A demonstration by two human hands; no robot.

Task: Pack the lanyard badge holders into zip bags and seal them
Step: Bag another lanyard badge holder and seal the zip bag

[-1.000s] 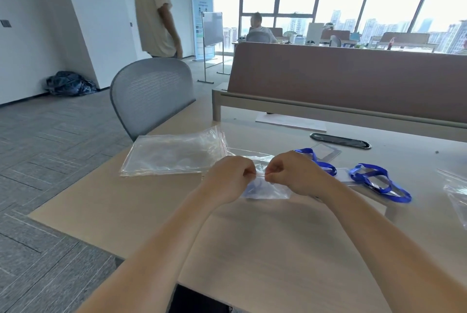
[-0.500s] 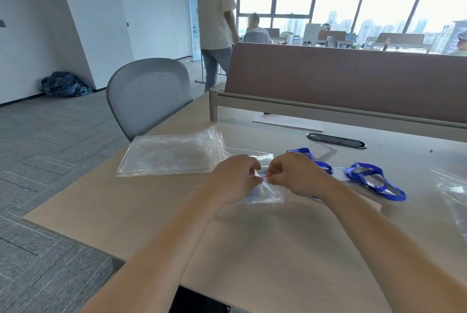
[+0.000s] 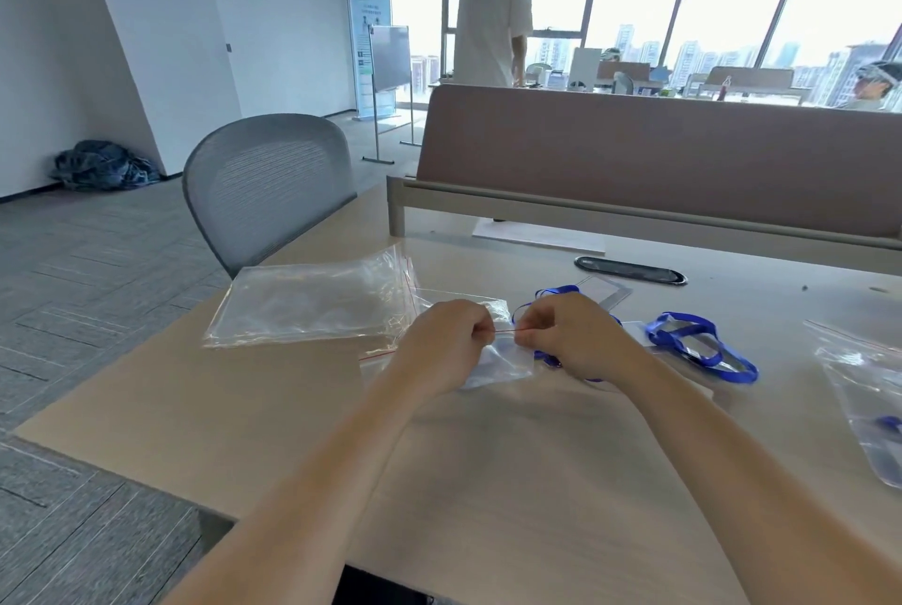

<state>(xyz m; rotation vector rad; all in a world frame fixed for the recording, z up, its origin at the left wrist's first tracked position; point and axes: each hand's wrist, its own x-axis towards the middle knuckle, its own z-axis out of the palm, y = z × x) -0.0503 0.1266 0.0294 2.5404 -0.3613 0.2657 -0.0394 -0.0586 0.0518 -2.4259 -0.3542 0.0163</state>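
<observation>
A small clear zip bag [image 3: 502, 363] with a red seal line is held just above the table between my hands. My left hand [image 3: 446, 341] pinches the red strip at its left and my right hand [image 3: 568, 336] pinches it at the right, fingertips a short gap apart. A blue lanyard [image 3: 549, 294] peeks out behind my right hand. Another blue lanyard with its clear badge holder [image 3: 700, 346] lies on the table further right. What the held bag contains is hidden by my hands.
A stack of empty clear zip bags [image 3: 312, 304] lies left of my hands. A packed bag [image 3: 873, 404] sits at the right edge. A grey chair [image 3: 266, 184], a brown desk divider [image 3: 659, 155] and a cable slot [image 3: 629, 270] are behind. A person [image 3: 493, 18] stands beyond.
My hands stay pinched on the bag's top, with a short length of red seal line now showing between them. The person in the background has walked to the right.
</observation>
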